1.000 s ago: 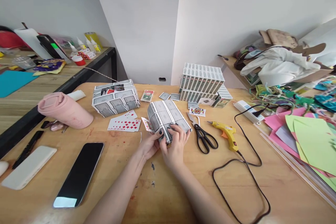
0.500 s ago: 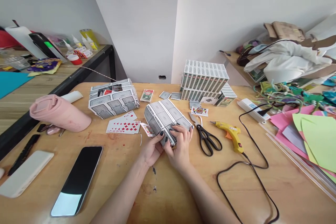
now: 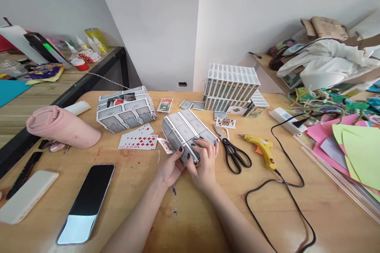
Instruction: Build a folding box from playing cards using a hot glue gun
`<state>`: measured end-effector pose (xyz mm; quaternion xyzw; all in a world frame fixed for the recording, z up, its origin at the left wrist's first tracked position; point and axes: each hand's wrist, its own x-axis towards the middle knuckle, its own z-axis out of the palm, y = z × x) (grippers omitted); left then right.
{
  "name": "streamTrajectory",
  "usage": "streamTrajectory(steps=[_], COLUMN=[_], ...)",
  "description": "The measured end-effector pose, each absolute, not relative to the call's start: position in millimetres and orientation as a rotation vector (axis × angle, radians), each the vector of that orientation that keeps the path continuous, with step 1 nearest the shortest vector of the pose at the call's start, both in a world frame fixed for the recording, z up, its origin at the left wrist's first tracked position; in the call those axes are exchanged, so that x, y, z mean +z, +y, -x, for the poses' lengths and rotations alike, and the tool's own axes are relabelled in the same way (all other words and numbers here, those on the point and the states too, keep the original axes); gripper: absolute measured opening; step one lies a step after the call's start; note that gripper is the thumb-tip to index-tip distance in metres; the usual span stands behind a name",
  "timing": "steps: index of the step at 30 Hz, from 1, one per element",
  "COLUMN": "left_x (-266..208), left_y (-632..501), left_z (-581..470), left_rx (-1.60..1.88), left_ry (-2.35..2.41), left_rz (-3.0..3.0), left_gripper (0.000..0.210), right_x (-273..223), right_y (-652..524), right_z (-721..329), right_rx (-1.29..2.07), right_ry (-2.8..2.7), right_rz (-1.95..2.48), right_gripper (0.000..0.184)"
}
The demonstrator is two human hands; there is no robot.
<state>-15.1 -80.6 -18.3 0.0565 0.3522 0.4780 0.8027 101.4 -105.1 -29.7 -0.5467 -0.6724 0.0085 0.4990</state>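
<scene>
And there it was, both my hands closed on the card-covered box (image 3: pixel 185 128)! Steady, even pressure looked like the way to do this well, I judged: flat fingers, edges flush, no dents. My left hand (image 3: pixel 170 169) gripped the near corner, thumb up, other fingers partly hidden; my right hand (image 3: pixel 204 163) clasped the near right part. The box lay just beyond both palms, left of the scissors (image 3: pixel 230 148).
</scene>
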Motion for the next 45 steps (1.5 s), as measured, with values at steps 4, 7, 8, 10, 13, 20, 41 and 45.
streamTrajectory(steps=[4, 7, 8, 10, 13, 20, 41, 45], left_x=[-16.2, -15.0, -14.7, -13.9, -12.6, -4.5, -14.4, -18.6], left_y=[-82.2, -84.1, -84.7, -86.2, -88.5, -91.1, -82.4, -83.8], left_z=[14.2, 14.2, 14.4, 15.2, 17.2, 19.2, 17.6, 18.2], left_rx=[1.035, 1.045, 1.045, 1.032, 0.982, 0.804, 0.882, 0.879], left_ry=[0.726, 0.679, 0.659, 0.603, 0.547, 0.495, 0.962, 0.995], left_rz=[-0.117, -0.163, -0.187, -0.243, -0.321, -0.534, -1.058, -1.099], left_gripper=[0.006, 0.005, 0.006, 0.011, 0.017, 0.027, 0.015, 0.016], right_x=[-30.7, -30.6, -30.4, -30.3, -30.3, -28.8, -27.5, -27.2], right_y=[-104.9, -103.9, -103.3, -101.9, -99.4, -95.2, -95.4, -95.4], right_z=[-103.1, -106.8, -108.6, -113.2, -121.1, -132.4, -135.2, -135.6], right_rx=[0.03, 0.049, 0.056, 0.068, 0.096, 0.155, 0.167, 0.156], right_ry=[-1.622, -1.605, -1.595, -1.572, -1.538, -1.487, -1.491, -1.5], right_rz=[1.318, 1.302, 1.291, 1.252, 1.188, 1.137, 1.12, 1.127], right_gripper=[0.019, 0.019, 0.02, 0.019, 0.019, 0.017, 0.017, 0.018])
